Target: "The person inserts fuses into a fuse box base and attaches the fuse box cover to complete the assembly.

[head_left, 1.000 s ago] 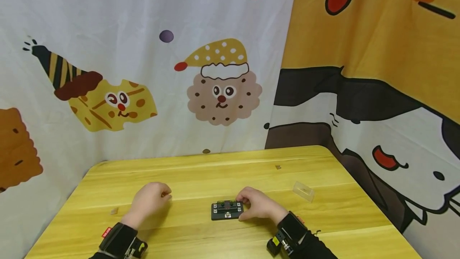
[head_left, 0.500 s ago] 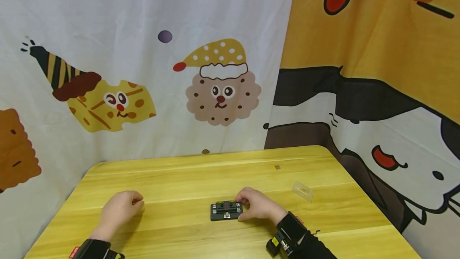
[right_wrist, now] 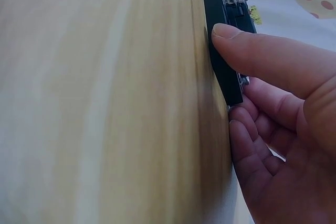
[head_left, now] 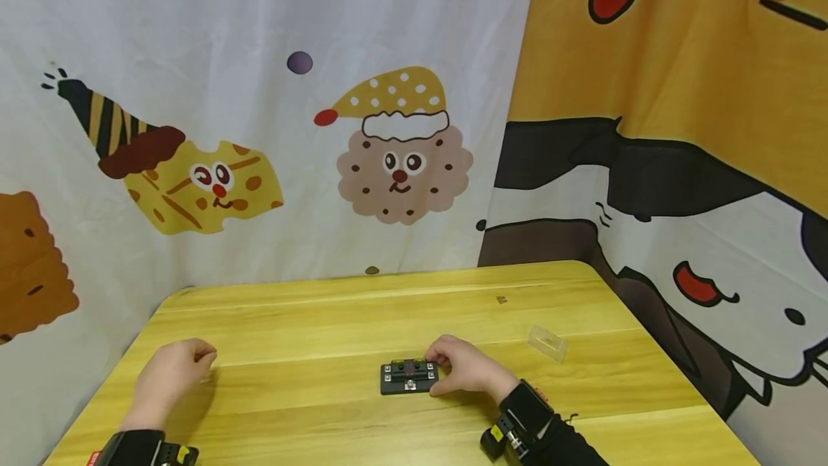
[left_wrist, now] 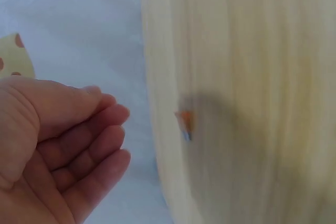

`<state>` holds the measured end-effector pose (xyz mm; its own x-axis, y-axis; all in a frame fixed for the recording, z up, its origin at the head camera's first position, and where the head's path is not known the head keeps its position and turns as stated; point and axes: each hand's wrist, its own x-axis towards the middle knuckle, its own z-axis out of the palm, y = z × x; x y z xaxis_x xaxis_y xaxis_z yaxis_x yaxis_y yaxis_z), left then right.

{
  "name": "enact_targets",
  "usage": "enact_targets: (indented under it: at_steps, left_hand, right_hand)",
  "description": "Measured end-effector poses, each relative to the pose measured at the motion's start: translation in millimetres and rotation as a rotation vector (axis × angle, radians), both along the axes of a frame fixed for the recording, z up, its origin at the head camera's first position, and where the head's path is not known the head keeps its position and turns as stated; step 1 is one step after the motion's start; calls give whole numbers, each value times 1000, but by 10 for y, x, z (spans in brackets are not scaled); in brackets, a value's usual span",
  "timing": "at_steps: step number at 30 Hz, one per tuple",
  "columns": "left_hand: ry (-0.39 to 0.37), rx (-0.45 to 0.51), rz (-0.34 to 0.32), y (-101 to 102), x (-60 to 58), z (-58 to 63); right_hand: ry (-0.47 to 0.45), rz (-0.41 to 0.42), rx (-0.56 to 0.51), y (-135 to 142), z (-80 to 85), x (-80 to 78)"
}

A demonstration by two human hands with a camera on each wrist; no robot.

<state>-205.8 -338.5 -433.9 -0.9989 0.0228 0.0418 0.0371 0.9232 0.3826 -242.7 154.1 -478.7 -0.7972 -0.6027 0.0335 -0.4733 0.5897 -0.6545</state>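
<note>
In the head view my right hand [head_left: 467, 367] grips the right end of a black terminal block [head_left: 409, 377], a flat base with metal screw terminals and a raised middle. The right wrist view shows the thumb on the block's [right_wrist: 223, 61] near edge and curled fingers behind its end. Over the table's left part is my left hand [head_left: 169, 380], fingers loosely curled, thumb tip against the index finger, nothing visible between them. Just beyond its fingertips a small orange-brown piece [left_wrist: 186, 123] lies on the wood in the hand's shadow.
A clear plastic cover [head_left: 547, 344] lies on the table [head_left: 336, 322] to the right of the block. Another small brown piece [head_left: 502, 300] sits toward the back edge. Printed curtains [head_left: 259, 34] hang close behind and to the right of the table.
My left hand has moved left, away from the block, to the small piece on the table's left side. The right hand and the terminal block have stayed in place.
</note>
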Motion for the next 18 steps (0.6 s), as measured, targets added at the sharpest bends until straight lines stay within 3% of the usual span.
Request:
enact_targets:
  at_steps: [9, 18]
  left_hand:
    - [-116, -72, 51, 38, 33, -65]
    - [-140, -93, 124, 97, 34, -87]
  right_hand:
    - [6, 6, 2, 8, 2, 3]
    - [17, 11, -4, 17, 16, 6]
